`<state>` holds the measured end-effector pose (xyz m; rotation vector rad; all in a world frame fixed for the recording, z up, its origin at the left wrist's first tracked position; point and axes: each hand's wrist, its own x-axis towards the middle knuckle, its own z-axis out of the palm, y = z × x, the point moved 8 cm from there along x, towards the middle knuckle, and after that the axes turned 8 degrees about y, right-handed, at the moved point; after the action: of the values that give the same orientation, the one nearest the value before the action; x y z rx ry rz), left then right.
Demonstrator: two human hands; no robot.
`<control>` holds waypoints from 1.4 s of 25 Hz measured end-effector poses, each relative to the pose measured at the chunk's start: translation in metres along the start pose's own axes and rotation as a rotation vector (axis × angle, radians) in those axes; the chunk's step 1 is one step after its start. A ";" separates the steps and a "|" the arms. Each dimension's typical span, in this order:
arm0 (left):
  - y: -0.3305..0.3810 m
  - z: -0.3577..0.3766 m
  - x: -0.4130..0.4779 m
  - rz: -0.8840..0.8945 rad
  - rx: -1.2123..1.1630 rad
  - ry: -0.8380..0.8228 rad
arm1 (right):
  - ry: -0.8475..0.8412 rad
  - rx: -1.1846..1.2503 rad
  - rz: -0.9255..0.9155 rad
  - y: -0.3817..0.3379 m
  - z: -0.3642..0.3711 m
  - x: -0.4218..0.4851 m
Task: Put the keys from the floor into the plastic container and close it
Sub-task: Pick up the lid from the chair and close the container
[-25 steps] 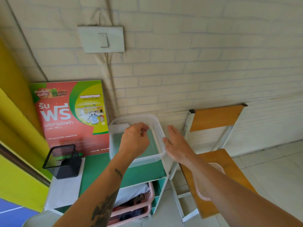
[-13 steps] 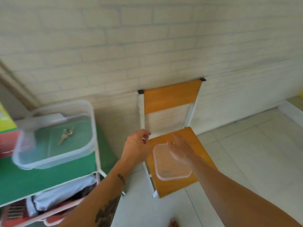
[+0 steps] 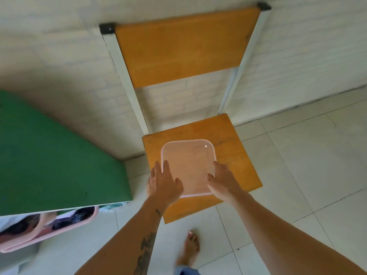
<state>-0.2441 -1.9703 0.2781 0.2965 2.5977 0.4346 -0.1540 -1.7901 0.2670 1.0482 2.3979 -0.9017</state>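
Note:
A clear square plastic lid (image 3: 188, 165) lies flat on the orange seat of a wooden chair (image 3: 234, 161). My left hand (image 3: 162, 183) rests at the lid's left edge with its fingers spread and the thumb over the lid's near-left corner. My right hand (image 3: 222, 181) clasps the near-right corner, thumb on top and fingers curled over the right edge. The plastic container and the keys are out of view.
The chair's backrest (image 3: 178, 46) leans against a white brick wall. A green-topped shelf unit (image 3: 49, 155) stands at the left, with a pink basket (image 3: 49, 233) of clothes under it. My bare foot (image 3: 190, 247) is on the white tiled floor.
My view swung right and down, from the container with the keys on the green shelf to the chair. Both hands moved from the container to the lid's edges.

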 end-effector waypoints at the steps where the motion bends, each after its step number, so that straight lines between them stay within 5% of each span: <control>1: -0.005 0.011 0.006 -0.018 0.016 -0.012 | 0.006 -0.002 0.010 0.005 0.005 0.008; 19: -0.033 0.049 0.025 -0.086 -0.298 -0.005 | 0.126 0.168 0.024 0.019 0.037 0.035; 28: 0.027 -0.109 -0.033 0.270 -0.370 0.584 | 0.557 0.193 -0.066 -0.046 -0.063 -0.053; 35: 0.043 -0.248 -0.107 0.365 -0.425 0.715 | 0.795 0.141 -0.214 -0.146 -0.157 -0.155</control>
<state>-0.2698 -2.0229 0.5456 0.5448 3.0107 1.4205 -0.1753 -1.8382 0.5264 1.4228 3.1782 -0.8310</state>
